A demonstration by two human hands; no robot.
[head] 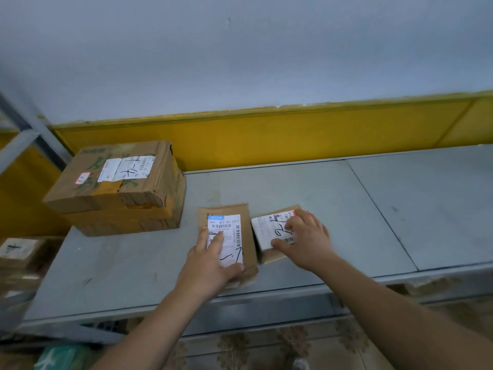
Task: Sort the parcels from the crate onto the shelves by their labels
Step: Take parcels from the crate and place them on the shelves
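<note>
Two small cardboard parcels lie side by side near the front of a grey metal shelf (333, 209). The left parcel (248, 231) is flat and brown, with a white label bearing a handwritten mark. My left hand (210, 265) lies on it, fingers straight over the label, thumb along its near edge. The right parcel (266, 231) is smaller, its top covered by a white label with a barcode. My right hand (306, 239) holds it, fingers curled over the top and thumb against its near side.
A large taped cardboard box (120, 188) with a white label stands at the shelf's back left. A yellow board (266, 134) runs behind the shelf under a grey wall. More parcels (18, 252) sit on a lower level at the left. Patterned floor tiles (266, 348) show below.
</note>
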